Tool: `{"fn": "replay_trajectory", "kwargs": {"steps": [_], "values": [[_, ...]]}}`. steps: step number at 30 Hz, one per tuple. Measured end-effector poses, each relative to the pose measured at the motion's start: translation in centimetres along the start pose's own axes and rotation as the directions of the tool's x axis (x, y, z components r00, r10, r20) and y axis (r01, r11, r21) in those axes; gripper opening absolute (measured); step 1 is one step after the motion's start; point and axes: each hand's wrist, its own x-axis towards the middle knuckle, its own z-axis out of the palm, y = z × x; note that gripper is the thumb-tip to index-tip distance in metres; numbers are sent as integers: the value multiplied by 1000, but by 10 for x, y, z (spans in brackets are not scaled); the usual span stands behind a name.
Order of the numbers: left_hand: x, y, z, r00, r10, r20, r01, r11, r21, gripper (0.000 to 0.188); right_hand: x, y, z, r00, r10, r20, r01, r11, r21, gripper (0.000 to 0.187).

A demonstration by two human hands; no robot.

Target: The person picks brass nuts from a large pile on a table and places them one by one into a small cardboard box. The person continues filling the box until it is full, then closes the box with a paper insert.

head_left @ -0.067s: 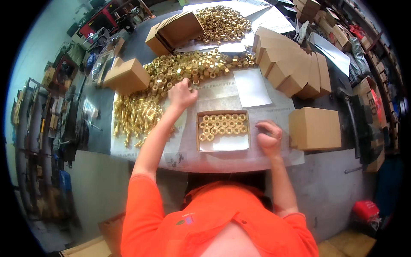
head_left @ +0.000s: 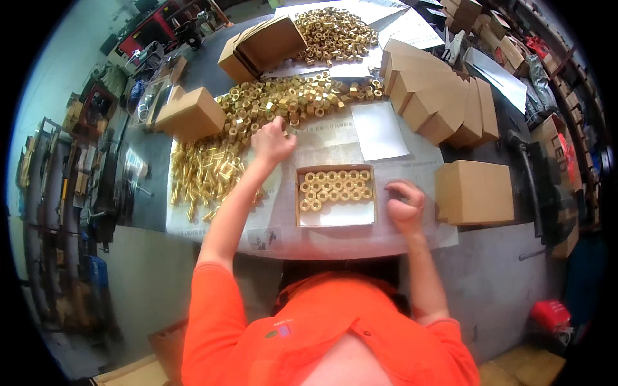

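Note:
My left hand (head_left: 273, 141) is closed at the near edge of a heap of brass hex nuts (head_left: 283, 98); what its fingers pinch is too small to make out. Left of my forearm lies a pile of slim brass fittings (head_left: 206, 177). An open shallow cardboard box (head_left: 336, 225) sits in front of me, with rows of brass nuts (head_left: 336, 186) standing in its far part and white lining bare in the near part. Just right of this box my right hand (head_left: 405, 204) rests with curled fingers; its palm is hidden.
A white sheet (head_left: 380, 132) lies beyond the box. Closed cartons stand at right (head_left: 475, 193) and left (head_left: 192, 116). Overlapping cardboard boxes (head_left: 441, 100) fan out at the far right. An open carton (head_left: 270, 45) and another heap of nuts (head_left: 335, 35) are at the back.

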Motion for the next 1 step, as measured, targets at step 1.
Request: {"fn": "replay_trajectory", "kwargs": {"steps": [1], "values": [[-1, -1, 1, 1000, 0, 5, 0, 1000, 2, 28, -2, 0, 1, 1000, 5, 1, -5, 1000, 2, 24]]}}
